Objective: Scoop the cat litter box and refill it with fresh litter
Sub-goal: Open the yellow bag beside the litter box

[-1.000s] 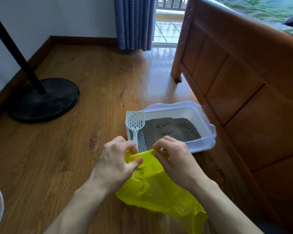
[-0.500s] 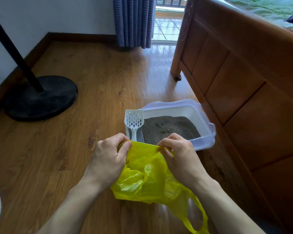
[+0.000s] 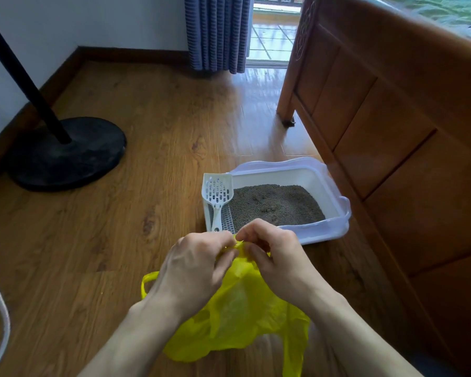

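A white litter box [image 3: 335, 202] with a pale lilac rim sits on the wooden floor beside a bed frame, holding grey litter [image 3: 275, 204]. A white slotted scoop [image 3: 218, 195] stands in the holder at the box's left end. Just in front of the box, my left hand [image 3: 195, 265] and my right hand [image 3: 279, 258] both pinch the top edge of a thin yellow plastic bag [image 3: 237, 319]. The fingertips meet close together at the bag's mouth. The bag hangs crumpled below my hands, with a handle loop showing at each side.
A wooden bed frame [image 3: 392, 131] rises right next to the box on the right. A black round stand base [image 3: 65, 152] with a slanted pole sits on the floor at the left. A blue curtain [image 3: 218, 31] and a balcony doorway lie beyond. A white cord [image 3: 0, 322] crosses the lower left corner.
My hands have drawn together from apart, gathering the bag's top edge into one point. The bag now hangs lower, and a handle loop has appeared at the left.
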`<state>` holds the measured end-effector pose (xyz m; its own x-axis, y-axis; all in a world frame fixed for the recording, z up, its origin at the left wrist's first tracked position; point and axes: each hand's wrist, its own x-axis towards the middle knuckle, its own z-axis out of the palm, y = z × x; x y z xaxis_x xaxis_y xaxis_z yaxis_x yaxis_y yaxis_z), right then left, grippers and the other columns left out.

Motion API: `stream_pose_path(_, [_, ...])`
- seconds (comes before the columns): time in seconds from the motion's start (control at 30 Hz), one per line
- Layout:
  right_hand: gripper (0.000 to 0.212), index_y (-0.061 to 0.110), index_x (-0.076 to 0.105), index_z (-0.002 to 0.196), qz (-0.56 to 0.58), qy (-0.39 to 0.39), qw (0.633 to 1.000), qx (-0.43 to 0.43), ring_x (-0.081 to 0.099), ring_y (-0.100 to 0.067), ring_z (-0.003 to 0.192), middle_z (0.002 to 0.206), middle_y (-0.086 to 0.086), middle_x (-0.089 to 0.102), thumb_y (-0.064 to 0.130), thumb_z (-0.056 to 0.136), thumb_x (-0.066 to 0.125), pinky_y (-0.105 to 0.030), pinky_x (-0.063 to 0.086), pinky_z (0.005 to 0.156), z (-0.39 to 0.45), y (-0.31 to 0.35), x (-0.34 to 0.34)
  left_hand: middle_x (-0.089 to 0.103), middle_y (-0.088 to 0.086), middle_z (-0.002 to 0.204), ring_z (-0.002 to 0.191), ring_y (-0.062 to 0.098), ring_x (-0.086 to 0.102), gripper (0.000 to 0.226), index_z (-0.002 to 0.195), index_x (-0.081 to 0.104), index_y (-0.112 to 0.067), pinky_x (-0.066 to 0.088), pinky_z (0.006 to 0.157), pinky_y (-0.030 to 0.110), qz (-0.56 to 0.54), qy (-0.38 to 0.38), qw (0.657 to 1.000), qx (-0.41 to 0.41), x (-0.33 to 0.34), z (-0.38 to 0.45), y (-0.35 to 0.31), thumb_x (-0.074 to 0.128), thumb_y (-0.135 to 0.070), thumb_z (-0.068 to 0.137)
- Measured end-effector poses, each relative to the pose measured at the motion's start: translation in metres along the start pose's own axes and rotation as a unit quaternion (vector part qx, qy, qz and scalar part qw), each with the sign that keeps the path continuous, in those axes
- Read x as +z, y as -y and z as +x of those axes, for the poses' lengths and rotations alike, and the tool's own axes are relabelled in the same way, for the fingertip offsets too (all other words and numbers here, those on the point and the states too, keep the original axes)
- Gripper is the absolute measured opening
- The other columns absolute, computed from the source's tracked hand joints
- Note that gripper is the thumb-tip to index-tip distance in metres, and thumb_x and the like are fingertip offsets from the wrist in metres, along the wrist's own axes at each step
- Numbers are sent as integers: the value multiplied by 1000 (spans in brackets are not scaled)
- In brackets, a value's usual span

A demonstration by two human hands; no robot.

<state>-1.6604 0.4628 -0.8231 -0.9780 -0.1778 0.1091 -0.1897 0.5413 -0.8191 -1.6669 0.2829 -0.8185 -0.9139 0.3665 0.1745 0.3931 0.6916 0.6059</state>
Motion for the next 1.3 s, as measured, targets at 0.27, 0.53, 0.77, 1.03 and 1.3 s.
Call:
stream_pose_path(0.27, [21,29,69,97,-140,-24,990,-22,55,-4,83,93,14,54,22,79,77,-21,47,76,-2,-7,-5,52,-2,54,55,21,54,39,75,60,-17,48,53,40,-63,-46,991,-109,-7,6,6,44,-49,89])
stream_pose_path(0.53, [18,19,74,83,15,-41,998,53,60,-5,61,65,9,66,1,84,69,-15,44,60,3,-6,-12,54,-1,61,66,23,58,36,73,53,-21,50,64,44,-18,6,993,-118,-12,7,17,41,-47,94])
stream_pose_path(0.77, [25,19,71,85,75,16,995,69,53,-3,61,66,2,63,-1,91,58,-23,42,59,5,-4,-7,64,-16,99,95,6,62,28,105,64,-30,53,81,33,-28,17,999,43,-8,6,3,64,-48,83])
stream_pose_path(1.03, [32,25,62,89,97,66,990,82,57,-23,67,73,1,64,-6,85,54,-38,46,60,2,-4,-11,66,-13,75,73,3,62,8,83,68,-22,49,67,25,-84,-54,995,3,-7,7,1,61,-24,87])
stream_pose_path(1.3, [18,27,77,83,-16,-8,996,87,59,-6,69,76,5,64,10,83,71,-22,45,65,2,-14,-15,60,-11,62,61,7,57,13,81,65,-24,40,54,21,-64,-36,995,-64,-7,6,8,64,-18,92])
